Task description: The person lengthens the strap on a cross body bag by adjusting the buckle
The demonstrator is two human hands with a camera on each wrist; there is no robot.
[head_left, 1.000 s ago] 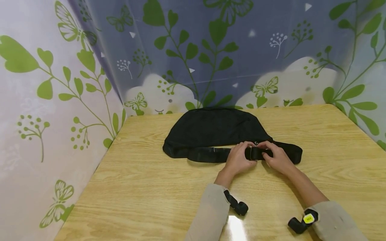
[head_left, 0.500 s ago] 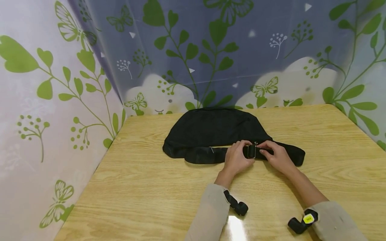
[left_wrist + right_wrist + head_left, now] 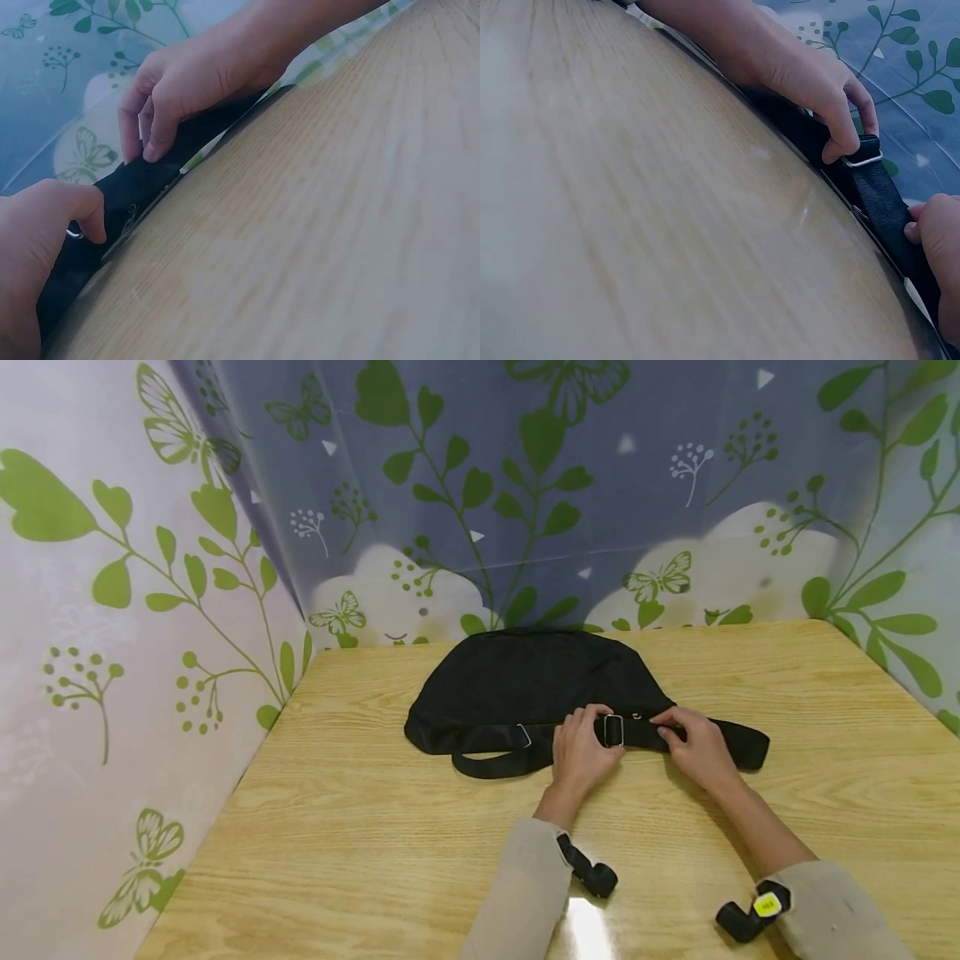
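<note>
A black waist bag (image 3: 532, 681) lies near the far edge of the table, its black strap (image 3: 641, 734) stretched along the near side. My left hand (image 3: 585, 750) grips the strap just left of a silver slider buckle (image 3: 614, 731); in the right wrist view its thumb and fingers close around the webbing by the buckle (image 3: 864, 159). Right of the buckle, my right hand (image 3: 699, 747) pinches the strap between thumb and fingers. Toward the left a loop of strap (image 3: 495, 766) hangs out below the bag, near a second metal ring (image 3: 524, 735).
The wooden table (image 3: 360, 860) spreads in front of the bag. A patterned cloth backdrop (image 3: 465, 485) rises behind and at both sides. Black bands (image 3: 592, 870) dangle from both sleeves.
The buckle has shifted left with my left hand, while my right hand has drawn slightly right. More strap shows between them. The left loop sags lower, and the strap's right end reaches farther right.
</note>
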